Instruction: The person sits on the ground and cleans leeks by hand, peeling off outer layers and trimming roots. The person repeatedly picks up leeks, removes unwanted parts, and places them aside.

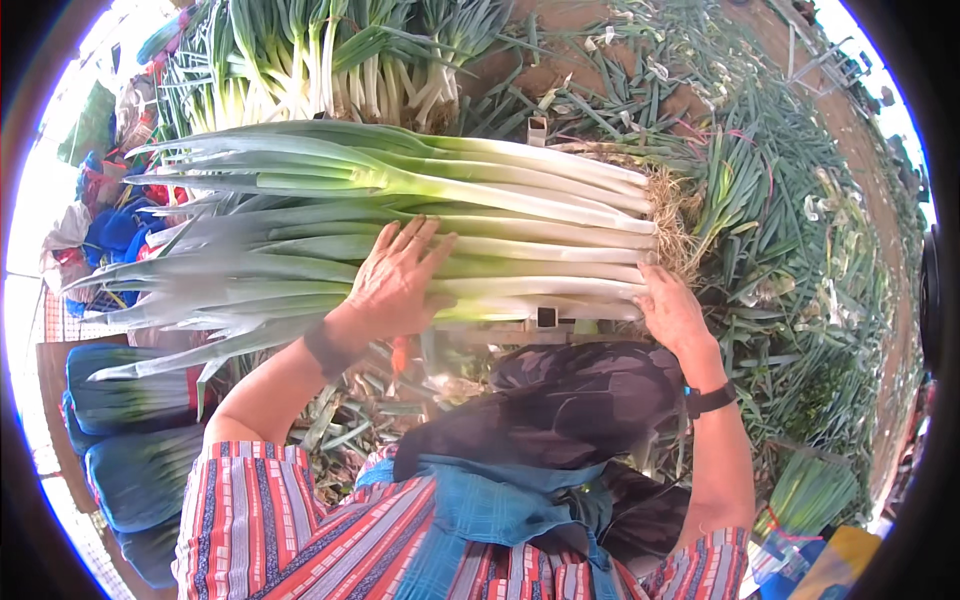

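Observation:
Several leeks (517,217) lie side by side across a stand in front of me, green leaves to the left and white stems to the right. Their roots (673,217) form a brown tangle at the right end. My left hand (401,274) rests flat on the leeks where green turns to pale, fingers spread. My right hand (670,304) touches the stem ends of the nearest leeks just below the roots, its fingers slightly bent; neither hand clearly grasps one. Square metal tube ends (546,318) of the stand show at the near edge.
More leeks (330,67) stand upright behind the stand. Loose leaf trimmings (795,247) cover the ground on the right. Blue-wrapped leek bundles (139,472) are stacked at the lower left. Blue and red netting (120,225) lies at the far left, and a tied bundle (810,491) at the lower right.

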Action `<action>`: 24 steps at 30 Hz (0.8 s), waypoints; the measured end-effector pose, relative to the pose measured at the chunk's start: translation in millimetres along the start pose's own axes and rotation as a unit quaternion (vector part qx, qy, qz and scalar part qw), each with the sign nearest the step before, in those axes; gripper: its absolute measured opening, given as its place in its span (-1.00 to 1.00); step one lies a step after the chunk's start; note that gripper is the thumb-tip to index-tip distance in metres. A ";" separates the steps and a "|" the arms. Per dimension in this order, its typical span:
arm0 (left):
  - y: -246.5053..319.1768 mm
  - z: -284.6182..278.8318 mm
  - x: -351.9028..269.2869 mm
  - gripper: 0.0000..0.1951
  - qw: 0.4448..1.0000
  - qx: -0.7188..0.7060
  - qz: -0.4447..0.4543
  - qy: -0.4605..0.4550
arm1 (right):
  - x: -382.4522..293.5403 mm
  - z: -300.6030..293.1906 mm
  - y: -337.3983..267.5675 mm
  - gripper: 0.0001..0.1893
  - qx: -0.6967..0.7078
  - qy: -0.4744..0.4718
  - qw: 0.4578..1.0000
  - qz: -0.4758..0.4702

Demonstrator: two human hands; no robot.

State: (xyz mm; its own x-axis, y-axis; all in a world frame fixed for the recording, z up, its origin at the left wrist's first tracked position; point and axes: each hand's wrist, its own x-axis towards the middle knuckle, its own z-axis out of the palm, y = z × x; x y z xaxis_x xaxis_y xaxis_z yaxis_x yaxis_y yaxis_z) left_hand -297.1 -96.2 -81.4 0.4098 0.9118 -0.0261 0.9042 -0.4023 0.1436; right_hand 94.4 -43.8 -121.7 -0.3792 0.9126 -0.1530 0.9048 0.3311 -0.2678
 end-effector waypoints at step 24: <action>-82.4 -52.4 35.2 -0.74 0.998 -0.005 -0.005 0.056 | 96.5 26.5 33.0 -0.81 0.056 0.157 0.985 -0.035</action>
State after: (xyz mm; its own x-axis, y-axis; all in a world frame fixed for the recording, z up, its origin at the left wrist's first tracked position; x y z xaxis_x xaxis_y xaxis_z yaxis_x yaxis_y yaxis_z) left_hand -363.4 -26.7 -42.3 0.3839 0.9197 0.0822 0.9069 -0.3923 0.1534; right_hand 82.5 48.8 -170.6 -0.3452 0.9236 0.1665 0.8452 0.3831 -0.3727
